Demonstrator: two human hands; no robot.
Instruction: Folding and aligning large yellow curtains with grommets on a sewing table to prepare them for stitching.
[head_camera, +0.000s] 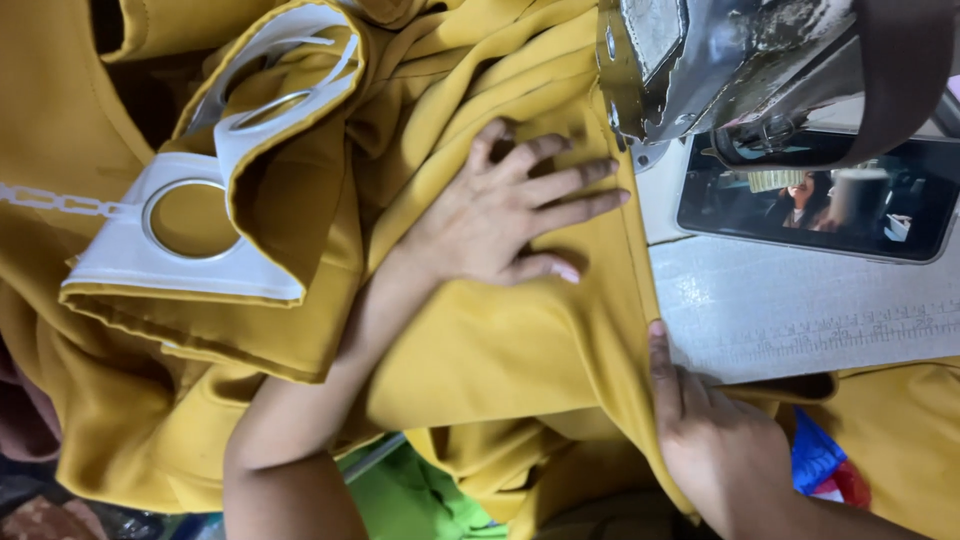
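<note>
Head view has you looking down on a heap of mustard-yellow fabric (500, 350) that fills most of the frame. Far out to the left of your left hand, the cloth folds back to show a white eyelet band (180, 250) with large round ring openings, one flat ring facing up and more rings curled over just above it. Your left hand (510, 215) lies palm down on the fabric with the fingers spread wide and pointing toward the machine; it presses the cloth flat rather than closing on anything, so nothing is pinched in it. Just past those fingertips the folded edge of the fabric runs top to bottom, and above them sits the worn metal head of a sewing machine (720, 60). Below and to the right of that flat hand, your right hand (710, 445) rests against the same fabric edge, thumb stretched up along the fold and touching it; the other fingers are turned away from the camera, so you cannot tell how firmly they hold the cloth. To the right of your right thumb lies the pale machine table (800, 320) with a ruler scale printed along it, and above that, beyond the grip, a phone (815, 195) lies flat with its screen lit.
</note>
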